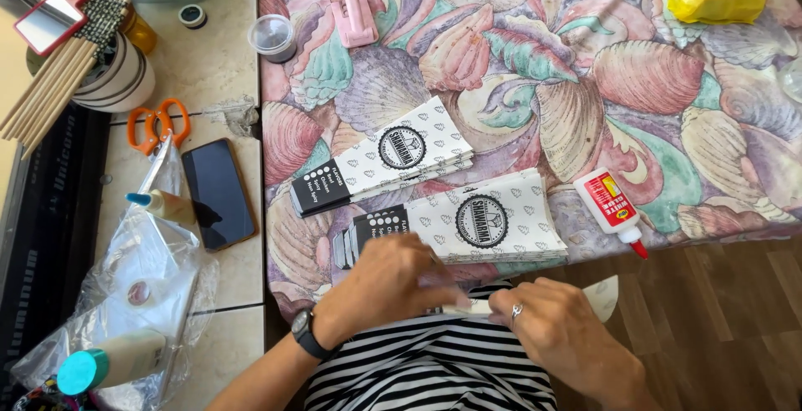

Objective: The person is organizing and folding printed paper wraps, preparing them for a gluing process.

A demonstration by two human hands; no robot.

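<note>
Two hands work at 6 o'clock over a striped shirt (434, 369). Biggest item: shell-print cloth (518, 68) covering the table. On it, two stacks of patterned paper sleeves, one (393, 160) at centre, another (468, 227) at 5 o'clock from it. Left hand (388, 281), watch on wrist, and right hand (555, 327), ring on finger, both pinch shut on a white paper piece (601, 296) near the table edge. Glue bottle (612, 209) at 3 o'clock of the lower stack. Phone (217, 194) and orange scissors (157, 125) at 9 o'clock.
</note>
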